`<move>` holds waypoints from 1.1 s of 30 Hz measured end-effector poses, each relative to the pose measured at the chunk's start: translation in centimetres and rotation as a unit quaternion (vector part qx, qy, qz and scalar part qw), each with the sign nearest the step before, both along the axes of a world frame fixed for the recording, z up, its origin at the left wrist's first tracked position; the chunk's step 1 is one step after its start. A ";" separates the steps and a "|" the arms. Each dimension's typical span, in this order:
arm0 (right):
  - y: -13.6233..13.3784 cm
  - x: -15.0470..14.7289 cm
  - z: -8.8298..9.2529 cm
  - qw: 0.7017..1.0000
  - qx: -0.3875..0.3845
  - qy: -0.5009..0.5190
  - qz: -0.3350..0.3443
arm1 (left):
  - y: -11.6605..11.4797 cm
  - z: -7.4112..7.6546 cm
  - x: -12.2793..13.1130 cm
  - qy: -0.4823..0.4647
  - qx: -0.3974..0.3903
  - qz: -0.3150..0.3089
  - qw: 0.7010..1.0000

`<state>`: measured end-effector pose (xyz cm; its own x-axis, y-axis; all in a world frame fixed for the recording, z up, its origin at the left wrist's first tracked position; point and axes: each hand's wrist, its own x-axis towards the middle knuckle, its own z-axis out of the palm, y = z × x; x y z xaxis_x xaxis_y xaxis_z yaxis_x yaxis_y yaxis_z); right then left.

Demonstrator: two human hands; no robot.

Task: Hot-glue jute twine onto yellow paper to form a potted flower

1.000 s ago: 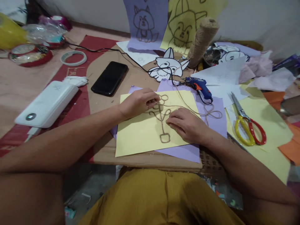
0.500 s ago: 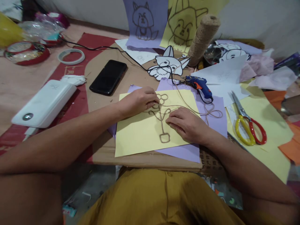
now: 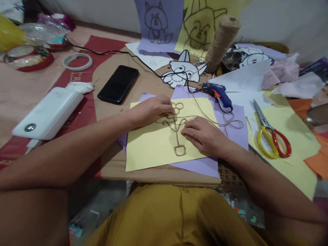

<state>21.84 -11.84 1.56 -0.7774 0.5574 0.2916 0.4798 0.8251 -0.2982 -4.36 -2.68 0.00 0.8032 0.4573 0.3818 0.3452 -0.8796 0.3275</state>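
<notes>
A yellow sheet (image 3: 153,147) lies on purple paper (image 3: 230,131) over a cardboard board. On it brown twine (image 3: 177,135) forms a flower shape with a stem and a small square at the bottom. My left hand (image 3: 150,110) rests on the sheet's upper left, its fingertips pinched on the twine at the flower loops. My right hand (image 3: 203,135) lies palm down beside the stem, fingers curled and pressing the twine onto the sheet. Loose twine runs from the sheet toward the twine spool (image 3: 221,39) at the back.
A blue glue gun (image 3: 217,94) lies just behind the sheet, its cord running left. Scissors (image 3: 270,135) with yellow and red handles lie at right. A black phone (image 3: 118,84), a white power bank (image 3: 47,114) and a tape ring (image 3: 77,62) are at left. Animal drawings lean against the back wall.
Both hands stay in nearly the same place on the twine; only the view has shifted slightly.
</notes>
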 end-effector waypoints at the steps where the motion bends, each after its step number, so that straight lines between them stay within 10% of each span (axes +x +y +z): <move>1: 0.0 0.0 0.0 1.000 -0.001 -0.002 0.000 | 0.0 0.1 -0.1 0.005 0.002 -0.004 1.000; 23: 0.0 -0.2 0.4 0.998 -0.047 -0.033 -0.017 | 0.9 1.3 -0.9 -0.001 -0.086 0.054 0.995; 33: 0.1 -0.1 0.1 0.998 -0.052 -0.034 -0.015 | -0.1 1.7 -0.1 -0.104 -0.173 0.196 0.959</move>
<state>21.72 -11.75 1.67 -0.7756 0.6054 0.1787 0.5259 0.7763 -0.3474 -4.42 -2.80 1.66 0.4658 0.8374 0.2860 0.5228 -0.5212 0.6746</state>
